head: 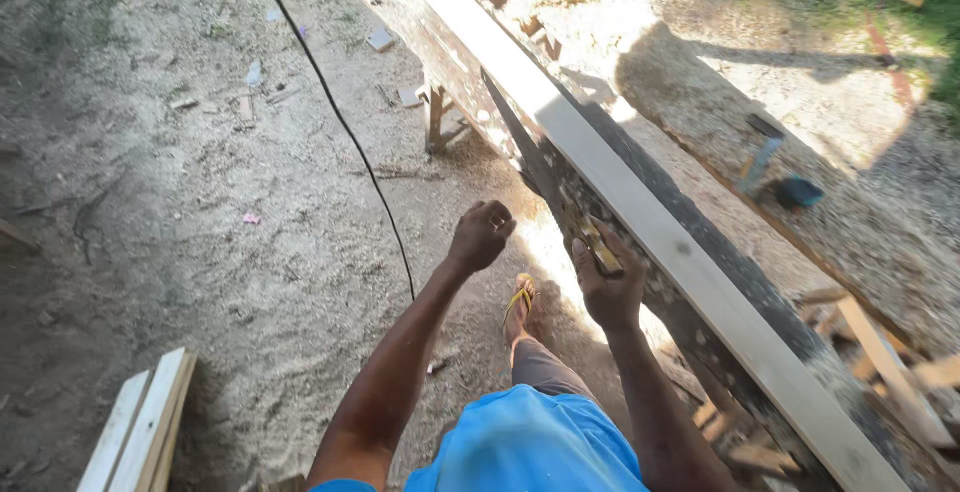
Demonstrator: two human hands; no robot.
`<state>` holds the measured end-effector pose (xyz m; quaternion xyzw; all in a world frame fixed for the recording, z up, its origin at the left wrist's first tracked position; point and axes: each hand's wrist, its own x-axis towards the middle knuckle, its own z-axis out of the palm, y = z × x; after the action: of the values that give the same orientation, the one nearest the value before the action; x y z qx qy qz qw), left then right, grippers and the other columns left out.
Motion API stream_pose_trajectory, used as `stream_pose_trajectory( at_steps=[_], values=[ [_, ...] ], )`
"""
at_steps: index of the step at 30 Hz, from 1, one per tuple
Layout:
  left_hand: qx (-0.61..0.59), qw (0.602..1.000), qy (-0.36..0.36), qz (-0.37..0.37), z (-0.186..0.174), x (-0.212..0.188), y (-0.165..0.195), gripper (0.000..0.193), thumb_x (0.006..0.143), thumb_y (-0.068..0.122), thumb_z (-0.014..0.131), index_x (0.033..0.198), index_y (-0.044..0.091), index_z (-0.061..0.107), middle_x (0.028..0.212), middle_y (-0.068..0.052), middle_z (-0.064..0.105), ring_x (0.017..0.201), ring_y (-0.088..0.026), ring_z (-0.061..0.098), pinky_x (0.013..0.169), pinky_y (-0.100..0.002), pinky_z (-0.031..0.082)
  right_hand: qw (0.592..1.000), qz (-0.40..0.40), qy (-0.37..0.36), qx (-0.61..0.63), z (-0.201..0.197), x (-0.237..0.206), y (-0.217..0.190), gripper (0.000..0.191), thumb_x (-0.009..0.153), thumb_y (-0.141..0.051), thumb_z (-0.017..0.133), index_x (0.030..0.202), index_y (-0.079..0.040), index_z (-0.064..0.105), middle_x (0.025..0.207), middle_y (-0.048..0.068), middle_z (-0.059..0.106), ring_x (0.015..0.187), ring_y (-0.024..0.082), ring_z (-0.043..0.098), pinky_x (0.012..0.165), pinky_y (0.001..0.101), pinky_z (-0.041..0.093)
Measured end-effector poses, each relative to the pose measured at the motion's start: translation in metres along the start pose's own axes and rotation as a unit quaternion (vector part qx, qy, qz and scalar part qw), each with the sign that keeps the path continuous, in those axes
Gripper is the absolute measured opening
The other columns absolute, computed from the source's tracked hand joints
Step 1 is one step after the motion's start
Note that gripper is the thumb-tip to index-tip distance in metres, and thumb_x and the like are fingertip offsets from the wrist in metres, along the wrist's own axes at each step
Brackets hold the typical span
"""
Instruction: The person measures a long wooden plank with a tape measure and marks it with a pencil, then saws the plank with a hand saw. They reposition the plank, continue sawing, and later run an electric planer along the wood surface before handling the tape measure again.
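Your right hand grips a small yellowish tool, fingers wrapped around it, pressed against the side of the long pale plank lying on the desk. Your left hand is balled into a fist, empty, hanging just left of the plank's edge. Below, a sandalled foot stands on sawdust ground. A black cable runs away across it.
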<state>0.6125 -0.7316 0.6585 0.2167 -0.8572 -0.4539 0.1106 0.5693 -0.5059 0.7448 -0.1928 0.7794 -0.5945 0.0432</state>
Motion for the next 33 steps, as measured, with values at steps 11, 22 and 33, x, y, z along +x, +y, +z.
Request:
stream_pose_trajectory(
  at_steps=[11,22,33],
  values=[
    [0.040,0.990,-0.053,-0.123,-0.109,0.281,-0.064,0.025,0.088,0.022,0.075,0.104,0.005,0.068,0.116,-0.015,0.064,0.101,-0.030,0.068,0.090,-0.040,0.056,0.994,0.075,-0.079,0.028,0.164,0.317,-0.016,0.042,0.096,-0.017,0.069,0.135,-0.003,0.065,0.096,0.009,0.075,0.075,0.014,0.065,0.065,0.0295,0.053],
    [0.100,0.987,-0.119,0.033,-0.212,0.533,-0.161,0.026,0.086,0.020,0.076,0.104,0.005,0.067,0.105,-0.017,0.068,0.103,-0.032,0.065,0.093,-0.044,0.052,1.000,-0.025,0.019,0.003,0.353,0.476,-0.022,0.038,0.097,-0.015,0.070,0.132,-0.001,0.066,0.108,0.014,0.077,0.097,0.015,0.072,0.082,0.0288,0.058],
    [0.234,0.946,-0.183,0.127,-0.263,0.742,-0.220,0.059,0.071,0.019,0.083,0.123,0.010,0.056,0.121,-0.021,0.057,0.119,-0.042,0.052,0.103,-0.050,0.045,0.992,0.019,0.123,-0.009,0.436,0.591,0.003,0.042,0.095,-0.013,0.071,0.134,0.001,0.063,0.108,0.014,0.077,0.096,0.014,0.073,0.081,0.0286,0.059]
  ],
)
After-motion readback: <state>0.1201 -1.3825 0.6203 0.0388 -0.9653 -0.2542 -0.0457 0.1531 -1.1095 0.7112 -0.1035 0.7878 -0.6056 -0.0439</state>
